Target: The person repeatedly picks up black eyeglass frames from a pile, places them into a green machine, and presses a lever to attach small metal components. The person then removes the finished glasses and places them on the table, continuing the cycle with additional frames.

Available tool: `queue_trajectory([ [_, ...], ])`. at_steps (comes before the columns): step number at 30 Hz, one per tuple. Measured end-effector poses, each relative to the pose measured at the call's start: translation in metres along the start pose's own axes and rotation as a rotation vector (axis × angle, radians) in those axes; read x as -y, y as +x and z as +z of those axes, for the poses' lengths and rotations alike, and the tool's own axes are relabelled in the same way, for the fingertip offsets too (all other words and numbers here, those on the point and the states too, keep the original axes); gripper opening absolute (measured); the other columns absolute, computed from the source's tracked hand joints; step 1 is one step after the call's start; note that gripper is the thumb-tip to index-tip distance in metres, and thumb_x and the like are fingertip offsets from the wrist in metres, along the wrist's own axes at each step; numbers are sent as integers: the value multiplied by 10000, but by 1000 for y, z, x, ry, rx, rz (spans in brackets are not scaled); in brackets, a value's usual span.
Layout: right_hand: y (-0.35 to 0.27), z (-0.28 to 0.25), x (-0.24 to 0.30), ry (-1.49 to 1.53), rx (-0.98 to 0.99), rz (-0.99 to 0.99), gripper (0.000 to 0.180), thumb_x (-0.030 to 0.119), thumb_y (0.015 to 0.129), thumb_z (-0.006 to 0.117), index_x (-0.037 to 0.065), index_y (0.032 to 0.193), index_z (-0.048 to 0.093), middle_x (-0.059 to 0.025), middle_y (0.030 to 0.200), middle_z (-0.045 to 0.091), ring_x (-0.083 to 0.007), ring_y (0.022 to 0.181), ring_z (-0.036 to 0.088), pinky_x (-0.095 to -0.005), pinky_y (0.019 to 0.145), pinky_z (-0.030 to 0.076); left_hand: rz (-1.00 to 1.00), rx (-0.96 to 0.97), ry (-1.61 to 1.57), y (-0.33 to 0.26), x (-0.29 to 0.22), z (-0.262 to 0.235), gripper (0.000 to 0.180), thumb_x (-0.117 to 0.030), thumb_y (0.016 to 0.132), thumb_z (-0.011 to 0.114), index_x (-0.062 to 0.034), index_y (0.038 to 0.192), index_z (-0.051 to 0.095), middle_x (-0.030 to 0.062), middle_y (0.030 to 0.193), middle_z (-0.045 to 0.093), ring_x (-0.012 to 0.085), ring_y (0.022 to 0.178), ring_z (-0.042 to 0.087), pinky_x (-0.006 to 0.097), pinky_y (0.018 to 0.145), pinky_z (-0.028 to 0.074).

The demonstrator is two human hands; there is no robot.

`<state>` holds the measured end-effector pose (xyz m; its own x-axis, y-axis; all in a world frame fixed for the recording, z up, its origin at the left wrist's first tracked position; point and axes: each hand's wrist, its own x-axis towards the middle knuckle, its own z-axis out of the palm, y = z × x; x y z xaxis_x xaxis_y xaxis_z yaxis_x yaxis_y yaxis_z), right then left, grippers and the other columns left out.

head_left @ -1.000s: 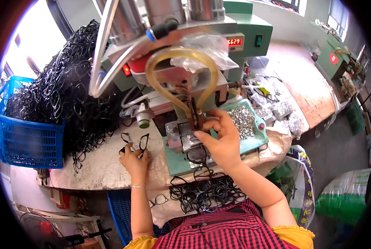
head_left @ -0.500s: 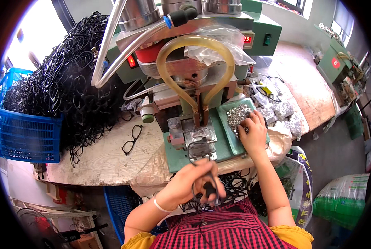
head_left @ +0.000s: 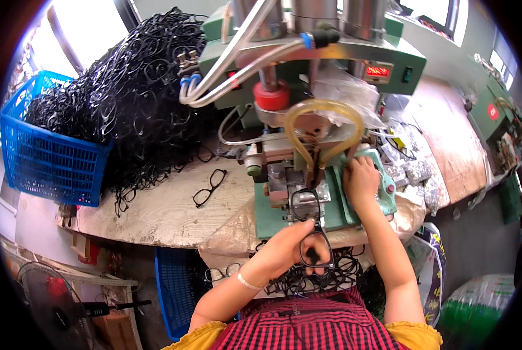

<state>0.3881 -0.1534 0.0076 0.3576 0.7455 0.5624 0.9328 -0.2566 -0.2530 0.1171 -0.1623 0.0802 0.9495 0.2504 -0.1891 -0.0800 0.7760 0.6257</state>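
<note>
My left hand (head_left: 299, 248) is closed around a black glasses frame (head_left: 329, 256), which carries no visible lenses. The frame's far rim reaches over the metal fixture (head_left: 299, 213) below two copper-coloured prongs. To the right of those prongs, my right hand (head_left: 360, 182) rests over the green base (head_left: 384, 204) of the bench machine. Its fingertips are bent and mostly hidden, so whether they hold anything is unclear. From the machine's head (head_left: 410, 55) a yellowish hose (head_left: 325, 106) loops down to the prongs.
Another black glasses frame (head_left: 210, 188) lies on the wooden table (head_left: 156, 216). At left, a tangled heap of black frames (head_left: 138, 99) overflows a blue crate (head_left: 54, 163). Small clear bags (head_left: 417, 171) lie at right. More frames (head_left: 337, 271) sit close to my apron.
The whole view has shifted. My right hand has left the heap of small metal pieces and moved nearer the prongs. My left hand still holds the glasses frame, its far rim now at the fixture.
</note>
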Motion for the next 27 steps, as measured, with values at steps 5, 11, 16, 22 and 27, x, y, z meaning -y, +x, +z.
queue_trajectory([
  [5,-41,-35,-13,203,-132,79,80,70,854,716,28,921,709,-119,961,732,-326,903,695,-413,779,540,542,-891,754,-88,6,-20,50,-28,926,705,4,961,720,84,933,735,162,807,683,305,716,552],
  [11,-21,-53,-11,583,-204,283,113,44,897,721,-7,996,708,-102,854,736,-189,780,698,-307,759,538,715,-1221,2024,-113,-81,-100,237,-66,808,750,-8,1031,699,152,1109,711,342,1048,646,416,930,498],
  [16,-12,-50,30,950,-96,431,101,36,879,754,-10,964,725,-33,806,706,-91,725,618,-249,693,497,337,-1388,2095,-91,-51,-224,256,-118,820,730,-10,1032,634,186,1133,671,399,1015,621,469,892,494],
  [22,-19,-63,31,946,7,501,116,26,881,741,-9,991,735,-29,841,719,-78,739,615,-240,690,492,756,-1363,1723,-47,-94,-208,166,-86,858,680,16,971,615,204,1035,637,405,909,599,518,802,474],
  [27,-24,-47,27,936,42,504,136,27,874,742,-10,1005,737,-40,883,737,-83,762,637,-244,705,505,413,-1317,2240,-25,-110,-284,188,-134,874,673,42,928,633,221,1050,645,421,977,606,520,868,482],
])
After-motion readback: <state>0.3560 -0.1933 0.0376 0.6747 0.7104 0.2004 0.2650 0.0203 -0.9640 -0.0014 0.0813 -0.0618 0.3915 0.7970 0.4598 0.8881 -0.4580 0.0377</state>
